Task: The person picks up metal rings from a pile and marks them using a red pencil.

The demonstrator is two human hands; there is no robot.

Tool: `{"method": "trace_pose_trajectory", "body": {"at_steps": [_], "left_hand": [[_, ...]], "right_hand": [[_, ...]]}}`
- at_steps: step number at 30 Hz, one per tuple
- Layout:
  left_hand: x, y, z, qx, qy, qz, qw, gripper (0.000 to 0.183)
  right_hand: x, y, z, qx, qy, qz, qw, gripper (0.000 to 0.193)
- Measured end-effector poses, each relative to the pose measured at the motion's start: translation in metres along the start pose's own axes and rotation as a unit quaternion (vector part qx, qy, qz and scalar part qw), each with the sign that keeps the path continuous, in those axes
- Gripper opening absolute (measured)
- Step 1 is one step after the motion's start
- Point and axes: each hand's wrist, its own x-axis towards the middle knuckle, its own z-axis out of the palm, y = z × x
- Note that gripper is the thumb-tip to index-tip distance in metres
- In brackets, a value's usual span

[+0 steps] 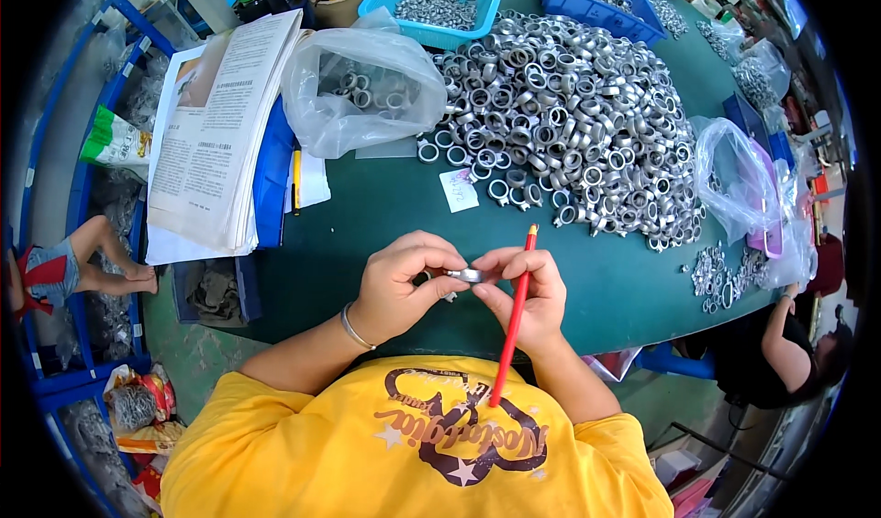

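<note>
A small metal ring (467, 276) is held edge-on between both hands, just above the near side of the green table. My left hand (400, 282) pinches its left side with thumb and fingertips. More shiny metal peeks out beneath those fingers; its shape is mostly hidden. From the right, thumb and fingertips of my right hand (530, 290) touch the ring's other side. That hand also grips a red pencil (517, 321), which slants with its sharpened tip up and its lower end over my yellow shirt. Beyond the hands, a large heap of similar metal rings (578, 114) covers the table.
A clear plastic bag (362, 91) with rings stands left of the heap, by stacked newspapers (216, 133). Behind are a light-blue basket (489, 24) and a dark-blue basket (633, 28). A paper slip (458, 190) lies before the heap. Other people sit left and right.
</note>
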Motion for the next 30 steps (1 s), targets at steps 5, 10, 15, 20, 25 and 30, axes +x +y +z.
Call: {"method": "trace_pose_trajectory", "body": {"at_steps": [5, 10, 15, 20, 25, 30], "left_hand": [[0.002, 0.003, -0.002, 0.061, -0.018, 0.054, 0.997, 0.019], [-0.002, -0.005, 0.005, -0.009, 0.014, 0.013, 1.000, 0.025], [0.000, -0.001, 0.003, -0.008, 0.015, 0.036, 0.999, 0.028], [0.007, 0.002, 0.001, 0.000, -0.013, 0.071, 0.997, 0.041], [0.012, 0.003, 0.003, -0.006, 0.003, 0.046, 0.999, 0.041], [0.027, 0.003, -0.005, 0.062, -0.002, 0.096, 0.993, 0.032]], "right_hand": [[-0.004, 0.002, -0.003, 0.068, 0.014, 0.033, 0.997, 0.027], [-0.003, 0.000, -0.004, 0.057, 0.002, 0.016, 0.998, 0.026], [0.000, 0.001, -0.006, 0.048, -0.034, -0.003, 0.998, 0.024], [0.001, 0.000, -0.011, 0.059, -0.045, -0.018, 0.997, 0.026], [0.007, 0.003, -0.016, -0.021, -0.057, -0.103, 0.993, 0.028], [0.030, 0.004, -0.015, -0.058, -0.091, -0.136, 0.985, 0.026]]}}
